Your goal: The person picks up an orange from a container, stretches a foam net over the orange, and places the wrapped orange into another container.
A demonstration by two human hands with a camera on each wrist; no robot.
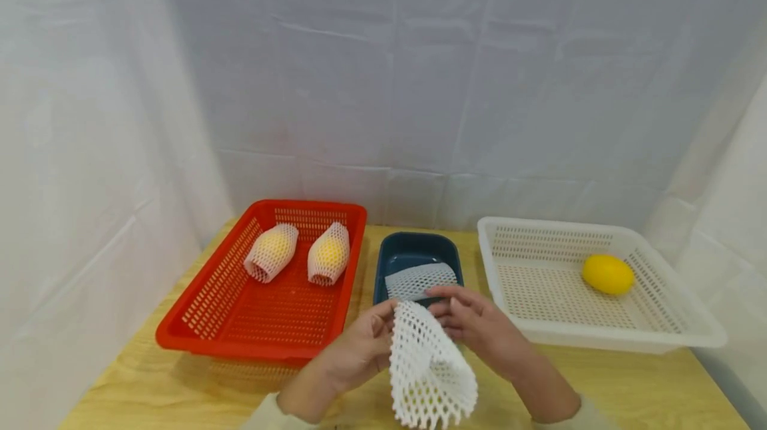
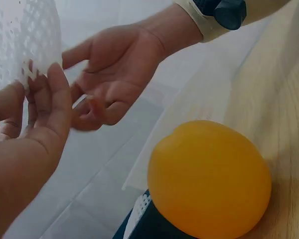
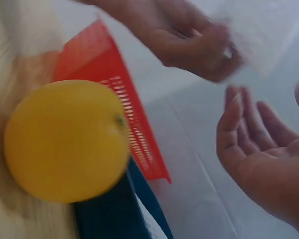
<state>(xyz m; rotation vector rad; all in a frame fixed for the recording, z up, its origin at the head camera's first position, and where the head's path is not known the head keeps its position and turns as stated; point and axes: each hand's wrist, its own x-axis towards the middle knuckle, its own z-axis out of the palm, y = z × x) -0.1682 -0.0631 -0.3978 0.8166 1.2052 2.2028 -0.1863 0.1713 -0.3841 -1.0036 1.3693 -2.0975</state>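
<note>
My left hand (image 1: pixel 359 350) came in from 7 o'clock, thumb and fingertips pinching the upper rim of a white foam net (image 1: pixel 419 343), whose wide mouth flared out toward 6 o'clock. My right hand (image 1: pixel 482 330) came in from 5 o'clock and held nothing. Its fingers were loosely bent and parted, just beside the net at about 2 o'clock; the right wrist view showed a gap between them and the mesh.

Room was tight ahead. At 12 o'clock, just past my fingers, was the blue tray (image 1: pixel 419 235) with a flat spare net (image 1: pixel 422 280) in it; my hands hid its near side. The red basket (image 1: pixel 240 348) filled 10 o'clock and the white basket (image 1: pixel 605 340) 2 o'clock, each with only a narrow strip of wood between it and the tray. More of the table (image 1: pixel 635 383) lay bare at 4 o'clock, in front of the white basket. The table's side edges ran off toward 8 and 4 o'clock, and a pale curtain (image 1: pixel 419 84) hung behind everything.

The yellow fruit (image 2: pixel 209 179) lay on the wood at 6 o'clock from my fingers, below the net; from above, only yellow glints came through the mesh. Two wrapped fruits (image 1: pixel 271 252) rested in the red basket, and one bare fruit (image 1: pixel 608 275) sat toward the 3 o'clock side of the white basket.
</note>
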